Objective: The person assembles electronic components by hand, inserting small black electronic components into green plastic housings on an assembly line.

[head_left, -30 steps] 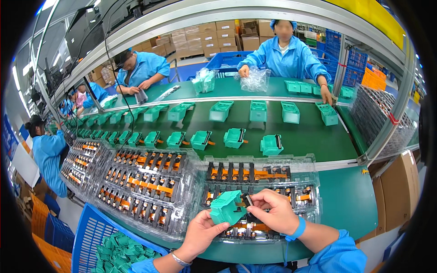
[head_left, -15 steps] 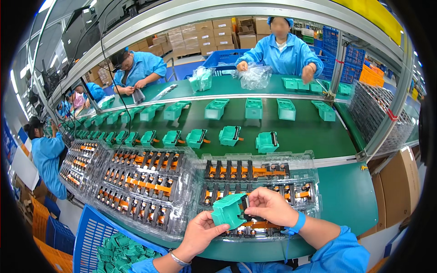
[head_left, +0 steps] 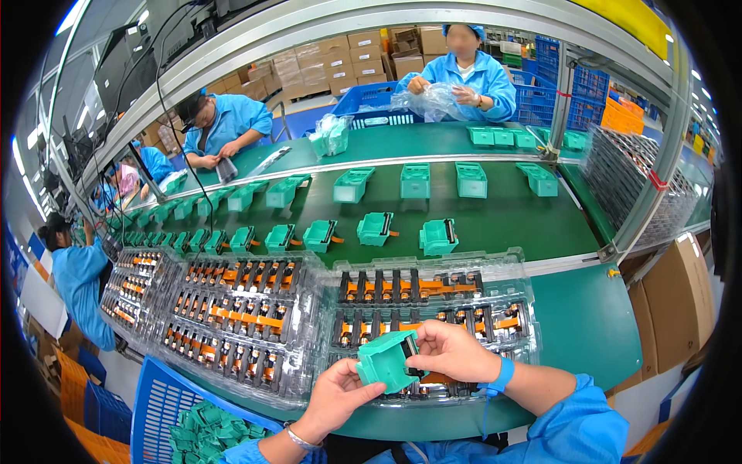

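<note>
Black part [head_left: 409, 347] shifted, green housing [head_left: 383, 365] between left hand [head_left: 342, 396] and right hand [head_left: 454, 353]

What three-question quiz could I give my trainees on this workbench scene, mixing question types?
1. Multiple choice: what does the left hand hold?
a) a clear bag
b) a green housing
c) a cardboard box

2. True or false: the blue basket contains green pieces.

3. Fill in the colour: the wrist band nearest the right hand is ____.

Key: 1. b; 2. true; 3. blue
</note>
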Tool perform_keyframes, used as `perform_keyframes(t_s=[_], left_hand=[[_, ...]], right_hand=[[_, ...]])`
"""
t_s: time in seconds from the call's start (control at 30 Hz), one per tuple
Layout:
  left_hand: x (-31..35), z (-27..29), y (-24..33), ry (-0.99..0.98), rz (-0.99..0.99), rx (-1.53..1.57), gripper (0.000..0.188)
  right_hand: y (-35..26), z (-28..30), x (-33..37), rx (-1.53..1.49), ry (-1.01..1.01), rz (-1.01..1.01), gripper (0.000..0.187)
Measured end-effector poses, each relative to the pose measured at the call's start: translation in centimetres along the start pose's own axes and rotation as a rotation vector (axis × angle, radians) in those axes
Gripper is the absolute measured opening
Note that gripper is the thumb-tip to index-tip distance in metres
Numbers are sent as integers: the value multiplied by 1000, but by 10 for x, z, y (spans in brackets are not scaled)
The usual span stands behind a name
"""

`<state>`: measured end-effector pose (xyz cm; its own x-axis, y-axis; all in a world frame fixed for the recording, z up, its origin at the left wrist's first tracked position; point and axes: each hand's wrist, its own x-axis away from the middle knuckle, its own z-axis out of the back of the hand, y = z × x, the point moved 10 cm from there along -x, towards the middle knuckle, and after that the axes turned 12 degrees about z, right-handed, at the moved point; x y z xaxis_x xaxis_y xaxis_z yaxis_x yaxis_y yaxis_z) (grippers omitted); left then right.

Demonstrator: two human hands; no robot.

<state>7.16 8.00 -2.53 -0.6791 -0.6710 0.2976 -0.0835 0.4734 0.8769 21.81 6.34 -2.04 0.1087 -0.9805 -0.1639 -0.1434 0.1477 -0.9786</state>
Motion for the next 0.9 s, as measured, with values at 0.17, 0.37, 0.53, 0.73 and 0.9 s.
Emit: perform_keyframes(t_s=[0.17, 0.37, 0.53, 0.73, 0.9], left_hand=[[-6, -3, -1, 68, 47, -27, 35], [10, -3, 21, 51, -167, -61, 39], [6, -6, 18, -5, -130, -50, 27], [95, -6, 57, 150, -339, -232, 24], [221, 95, 76, 866, -428, -444, 12]], right_hand=[[-28, 10, 4, 295, 71, 143, 22], [-112, 110, -3, 575, 418, 393, 17], [-120, 254, -6, 794, 755, 385, 17], [-14, 332, -28, 437, 782, -129, 16], [17, 328, -52, 434, 647, -319, 18]])
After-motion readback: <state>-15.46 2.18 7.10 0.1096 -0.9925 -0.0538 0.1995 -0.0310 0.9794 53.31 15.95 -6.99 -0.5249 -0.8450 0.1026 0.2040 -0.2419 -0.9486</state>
